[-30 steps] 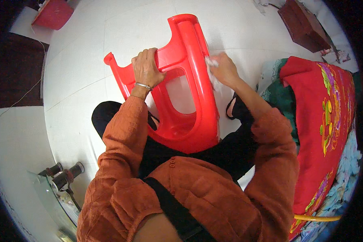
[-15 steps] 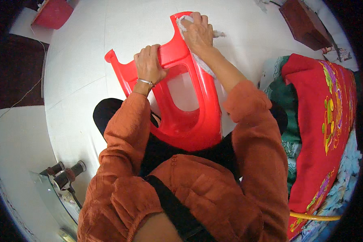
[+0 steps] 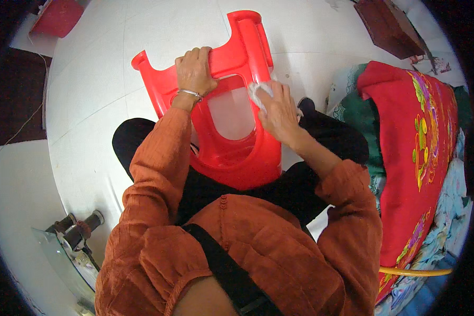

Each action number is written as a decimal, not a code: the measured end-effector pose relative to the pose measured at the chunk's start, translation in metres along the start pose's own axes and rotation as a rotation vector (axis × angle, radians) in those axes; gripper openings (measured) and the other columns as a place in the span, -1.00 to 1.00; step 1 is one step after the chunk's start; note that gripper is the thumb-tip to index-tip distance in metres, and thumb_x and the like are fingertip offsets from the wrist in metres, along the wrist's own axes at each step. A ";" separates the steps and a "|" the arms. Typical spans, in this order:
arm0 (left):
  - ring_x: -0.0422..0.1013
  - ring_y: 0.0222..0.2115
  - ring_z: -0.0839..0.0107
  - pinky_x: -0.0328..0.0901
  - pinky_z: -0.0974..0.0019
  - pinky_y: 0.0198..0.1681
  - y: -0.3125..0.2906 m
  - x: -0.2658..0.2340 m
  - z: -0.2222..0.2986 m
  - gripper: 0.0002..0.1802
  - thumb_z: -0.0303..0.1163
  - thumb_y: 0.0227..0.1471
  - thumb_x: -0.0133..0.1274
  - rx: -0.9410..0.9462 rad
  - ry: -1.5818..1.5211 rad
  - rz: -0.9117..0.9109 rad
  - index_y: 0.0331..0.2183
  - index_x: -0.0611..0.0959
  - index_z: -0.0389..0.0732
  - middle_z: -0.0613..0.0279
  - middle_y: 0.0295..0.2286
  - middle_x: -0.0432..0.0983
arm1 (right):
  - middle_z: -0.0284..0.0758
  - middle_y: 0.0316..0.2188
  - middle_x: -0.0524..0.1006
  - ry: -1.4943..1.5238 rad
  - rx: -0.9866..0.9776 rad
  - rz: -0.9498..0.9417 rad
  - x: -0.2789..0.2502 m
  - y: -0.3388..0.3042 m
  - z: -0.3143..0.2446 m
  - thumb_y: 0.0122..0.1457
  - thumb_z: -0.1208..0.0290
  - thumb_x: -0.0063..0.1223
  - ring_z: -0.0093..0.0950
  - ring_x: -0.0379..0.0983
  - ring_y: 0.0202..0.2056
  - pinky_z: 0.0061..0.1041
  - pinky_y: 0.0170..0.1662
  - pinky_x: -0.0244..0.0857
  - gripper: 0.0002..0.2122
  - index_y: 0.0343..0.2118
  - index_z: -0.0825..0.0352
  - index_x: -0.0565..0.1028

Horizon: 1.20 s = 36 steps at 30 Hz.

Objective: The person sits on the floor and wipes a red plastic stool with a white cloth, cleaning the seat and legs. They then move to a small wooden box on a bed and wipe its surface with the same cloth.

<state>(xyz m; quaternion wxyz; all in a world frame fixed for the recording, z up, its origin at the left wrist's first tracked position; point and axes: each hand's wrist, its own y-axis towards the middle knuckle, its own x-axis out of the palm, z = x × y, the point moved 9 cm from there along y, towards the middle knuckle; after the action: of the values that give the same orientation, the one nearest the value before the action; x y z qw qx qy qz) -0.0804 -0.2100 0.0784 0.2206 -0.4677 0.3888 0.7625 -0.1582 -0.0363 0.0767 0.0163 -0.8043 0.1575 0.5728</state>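
A red plastic stool [image 3: 237, 55] lies tipped over between my knees, its legs pointing away from me and its seat end against my lap. My left hand [image 3: 196, 73], with a bangle at the wrist, is closed over the crossbar between two legs. In my right hand [image 3: 280, 113] a whitish cloth [image 3: 260, 94] is bunched and pressed on the right side of the stool, beside the oval opening. Part of the cloth is hidden under the fingers.
At right lies a red cloth with bright flower patterns [image 3: 400, 158], over green fabric [image 3: 373, 129]. A dark brown wooden box [image 3: 389, 29] stands far right, a red tub [image 3: 58, 18] far left. A glass-topped table [image 3: 58, 253] is at lower left.
My right hand has slid the cloth from the far end of the right leg back toward me, to the stool's side. My left hand keeps its hold on the crossbar.
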 end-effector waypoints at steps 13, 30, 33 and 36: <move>0.29 -0.16 0.18 0.12 0.10 -0.05 -0.006 -0.016 0.012 -0.21 -0.31 -0.51 0.34 0.069 0.141 0.093 -0.10 0.41 -0.12 0.12 -0.24 0.36 | -0.12 -0.25 0.35 0.345 0.050 -0.395 0.037 -0.120 -0.026 -0.14 0.49 0.16 -0.17 0.32 -0.24 -0.24 -0.18 0.25 -0.81 -0.38 0.32 0.54; 0.24 -0.19 0.39 0.13 0.35 -0.17 -0.138 0.089 0.097 -0.34 0.22 0.10 -0.32 -0.910 -1.811 -0.248 -0.04 0.37 -0.14 0.26 -0.13 0.35 | -0.11 0.01 0.26 0.313 0.160 -0.061 0.002 -0.007 0.018 -0.10 0.47 0.09 -0.16 0.19 0.04 -0.31 0.07 0.13 -0.51 0.00 0.22 0.37; 0.28 -0.40 0.48 0.15 0.42 -0.42 -0.111 0.076 0.085 -0.42 0.21 0.08 -0.26 -0.743 -1.862 -0.120 -0.14 0.43 -0.08 0.32 -0.27 0.41 | -0.17 -0.15 0.42 0.484 0.196 0.257 -0.024 -0.028 0.060 -0.14 0.41 0.09 -0.34 0.40 -0.17 -0.37 -0.06 0.27 -0.55 -0.08 0.27 0.41; 0.36 -0.15 0.39 0.30 0.35 -0.11 -0.099 0.062 0.054 -0.43 0.06 0.19 -0.39 -0.723 -1.862 -0.033 -0.01 0.36 -0.20 0.19 -0.13 0.40 | -0.25 -0.35 0.52 0.659 0.336 0.387 -0.103 -0.017 0.065 -0.17 0.44 0.16 -0.45 0.46 -0.34 -0.49 -0.26 0.37 -0.50 -0.07 0.36 0.36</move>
<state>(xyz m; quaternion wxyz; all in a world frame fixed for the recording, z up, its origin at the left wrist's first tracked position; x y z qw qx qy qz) -0.0695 -0.1089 -0.0007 0.2923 0.2720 -0.2009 0.8946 -0.2431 0.0173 0.1476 -0.0119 -0.8863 0.3937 0.2434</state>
